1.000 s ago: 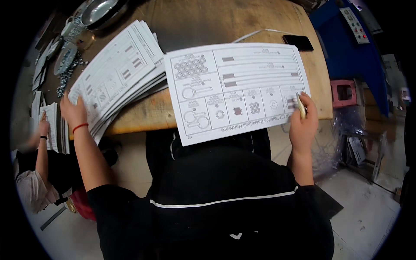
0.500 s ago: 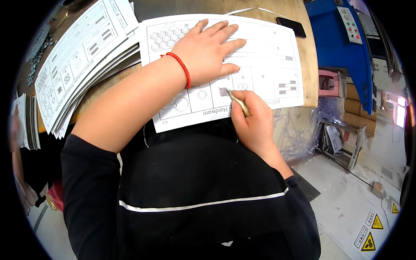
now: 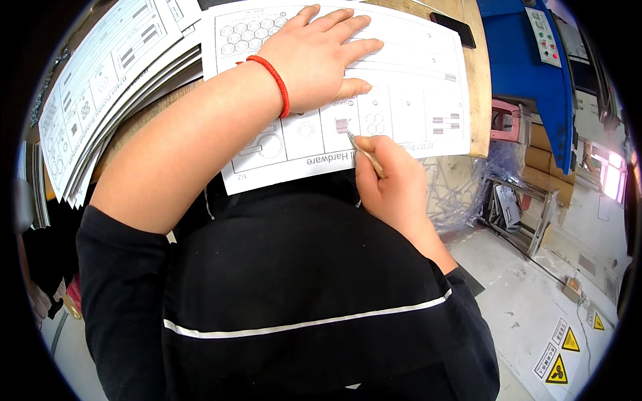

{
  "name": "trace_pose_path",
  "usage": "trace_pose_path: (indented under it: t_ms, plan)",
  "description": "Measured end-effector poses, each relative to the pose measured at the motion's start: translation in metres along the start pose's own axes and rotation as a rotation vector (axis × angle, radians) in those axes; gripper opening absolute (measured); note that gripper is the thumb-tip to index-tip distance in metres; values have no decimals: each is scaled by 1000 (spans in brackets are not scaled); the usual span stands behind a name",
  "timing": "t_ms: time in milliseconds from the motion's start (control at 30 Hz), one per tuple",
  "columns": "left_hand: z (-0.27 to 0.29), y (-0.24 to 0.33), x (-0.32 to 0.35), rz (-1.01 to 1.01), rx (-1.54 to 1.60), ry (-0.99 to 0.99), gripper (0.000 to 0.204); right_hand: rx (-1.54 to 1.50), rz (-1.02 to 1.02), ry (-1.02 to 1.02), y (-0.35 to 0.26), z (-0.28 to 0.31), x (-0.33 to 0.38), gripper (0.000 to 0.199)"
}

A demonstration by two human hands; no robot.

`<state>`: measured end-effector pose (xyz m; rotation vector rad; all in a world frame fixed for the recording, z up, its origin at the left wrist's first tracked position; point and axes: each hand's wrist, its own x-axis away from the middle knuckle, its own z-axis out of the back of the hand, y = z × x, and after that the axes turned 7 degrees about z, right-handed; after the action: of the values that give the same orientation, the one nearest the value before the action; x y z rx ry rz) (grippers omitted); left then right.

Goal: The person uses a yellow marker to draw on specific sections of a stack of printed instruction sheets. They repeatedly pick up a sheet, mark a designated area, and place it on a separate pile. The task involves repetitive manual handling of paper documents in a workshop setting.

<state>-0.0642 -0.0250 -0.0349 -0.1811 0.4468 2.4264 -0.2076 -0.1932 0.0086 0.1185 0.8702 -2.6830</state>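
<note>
A white printed sheet with line drawings of hardware lies upside down to me at the table's near edge, its lower side overhanging. My left hand, with a red cord bracelet on the wrist, presses flat on the sheet, fingers spread. In my right hand is a slim pen-like tool with a yellowish handle and a pointed metal tip, pinched between thumb and fingers. Its tip rests by the lower right corner of a small dark shaded drawing. Whether it is a pen or a blade I cannot tell.
A thick fanned stack of similar printed sheets lies to the left. A black phone sits at the far right of the wooden table. Beyond stand a blue machine with a button panel, a pink stool and a metal frame.
The tool's tip has moved from the shaded drawing's upper right side to its lower right corner. My left hand stays flat on the sheet. The whole view has shifted slightly.
</note>
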Motion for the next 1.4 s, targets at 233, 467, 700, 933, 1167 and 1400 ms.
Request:
trace_pose_path:
  t_ms: [233, 467, 700, 933, 1167, 1400]
  plan:
    - [0, 2, 0, 0, -7, -24, 65, -12, 72, 45, 0, -15, -13, 13]
    - [6, 1, 1, -7, -5, -37, 66, 42, 76, 6, -4, -17, -15, 14]
    - [-6, 8, 4, 96, -98, 53, 59, 3, -2, -91, -11, -6, -4, 13]
    - [54, -17, 62, 293, 432, 284, 26, 7, -125, 311, 57, 25, 0, 34]
    - [65, -32, 142, 1077, 1216, -184, 21, 73, -318, 408, 113, 56, 11, 35]
    - [66, -41, 159, 1008, 1193, 109, 14, 59, -275, 436, 120, 48, 2, 37]
